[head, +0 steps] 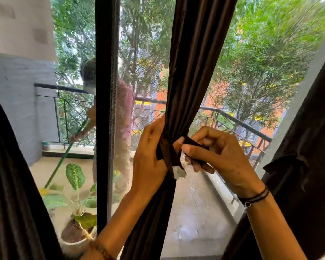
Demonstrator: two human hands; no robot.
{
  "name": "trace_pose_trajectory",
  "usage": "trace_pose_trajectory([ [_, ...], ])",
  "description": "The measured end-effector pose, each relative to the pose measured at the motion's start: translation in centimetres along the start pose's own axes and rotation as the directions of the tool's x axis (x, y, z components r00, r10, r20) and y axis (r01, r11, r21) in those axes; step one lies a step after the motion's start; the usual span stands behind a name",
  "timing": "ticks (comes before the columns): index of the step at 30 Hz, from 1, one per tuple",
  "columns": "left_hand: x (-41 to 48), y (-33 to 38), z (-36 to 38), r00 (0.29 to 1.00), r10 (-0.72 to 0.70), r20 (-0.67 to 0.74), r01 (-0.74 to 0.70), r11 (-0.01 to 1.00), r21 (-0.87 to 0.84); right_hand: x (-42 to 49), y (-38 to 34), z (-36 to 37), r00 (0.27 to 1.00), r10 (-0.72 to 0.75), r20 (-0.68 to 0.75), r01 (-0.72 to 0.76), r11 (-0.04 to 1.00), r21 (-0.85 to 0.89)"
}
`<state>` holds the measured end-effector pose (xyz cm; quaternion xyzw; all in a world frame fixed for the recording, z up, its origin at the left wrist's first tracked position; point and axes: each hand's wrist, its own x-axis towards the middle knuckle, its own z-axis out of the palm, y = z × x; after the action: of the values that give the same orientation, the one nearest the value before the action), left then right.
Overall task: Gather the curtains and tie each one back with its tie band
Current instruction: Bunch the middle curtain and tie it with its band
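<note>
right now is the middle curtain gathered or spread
Gathered: the middle curtain is bunched narrow where the left hand grips it; right hand pinches the tie band.

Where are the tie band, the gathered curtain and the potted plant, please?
tie band (pixel 171 158): head view, on the strip crossing the curtain.
gathered curtain (pixel 195 62): head view, on its upper folds.
potted plant (pixel 75 176): head view, on its large leaf.

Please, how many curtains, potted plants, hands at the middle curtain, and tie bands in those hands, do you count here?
Curtains: 3 (left curtain, middle curtain, right curtain)
Potted plant: 1
Hands at it: 2 (left hand, right hand)
Tie band held: 1
Total: 7
</note>
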<state>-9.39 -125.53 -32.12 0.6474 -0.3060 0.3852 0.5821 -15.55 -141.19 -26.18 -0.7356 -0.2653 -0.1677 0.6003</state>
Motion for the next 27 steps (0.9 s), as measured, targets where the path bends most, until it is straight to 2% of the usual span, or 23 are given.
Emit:
trace_pose_trajectory([
  [2, -0.6, 0.2, -0.5, 0.996, 0.082, -0.044, -0.074, 0.982, 0.174, 0.1, 0.1, 0.8, 1.000, 0.002, -0.013, -0.002, 1.000, 0.001],
  [5, -1.1, 0.8, -1.2, 0.984, 0.160, -0.084, -0.134, 0.957, 0.256, 0.3, 0.1, 2.0, 0.996, 0.008, -0.092, -0.008, 1.000, -0.006],
  [7, -1.2, 1.2, -1.6, 0.976, 0.207, -0.069, -0.184, 0.951, 0.249, 0.4, 0.1, 2.7, 0.984, 0.008, -0.177, -0.005, 1.000, 0.017],
  [13, -1.1, 1.8, -2.3, 0.977, 0.211, -0.024, -0.197, 0.943, 0.268, 0.3, 0.5, 4.5, 0.903, 0.109, -0.416, -0.056, 0.989, 0.138],
  [17, -1.1, 1.8, -2.5, 0.969, 0.241, 0.059, -0.249, 0.946, 0.210, -0.1, 0.6, 5.1, 0.867, 0.126, -0.483, -0.070, 0.989, 0.131],
  [21, -1.5, 2.4, -1.6, 0.955, 0.247, 0.166, -0.271, 0.952, 0.141, -0.2, 0.9, 5.4, 0.874, 0.064, -0.482, -0.065, 0.998, 0.014],
  [23, -1.5, 2.7, -1.3, 0.971, 0.177, 0.163, -0.184, 0.982, 0.030, -0.2, 1.2, 5.5, 0.875, -0.005, -0.484, -0.045, 0.995, -0.092],
  [24, -1.5, 2.8, -1.2, 0.985, 0.087, 0.148, -0.078, 0.995, -0.064, -0.2, 1.3, 5.4, 0.873, -0.043, -0.486, -0.033, 0.988, -0.148],
  [27, -0.4, 3.7, -1.2, 0.966, -0.224, 0.128, 0.255, 0.909, -0.330, -0.1, 1.6, 4.9, 0.870, -0.126, -0.477, -0.021, 0.956, -0.292],
])
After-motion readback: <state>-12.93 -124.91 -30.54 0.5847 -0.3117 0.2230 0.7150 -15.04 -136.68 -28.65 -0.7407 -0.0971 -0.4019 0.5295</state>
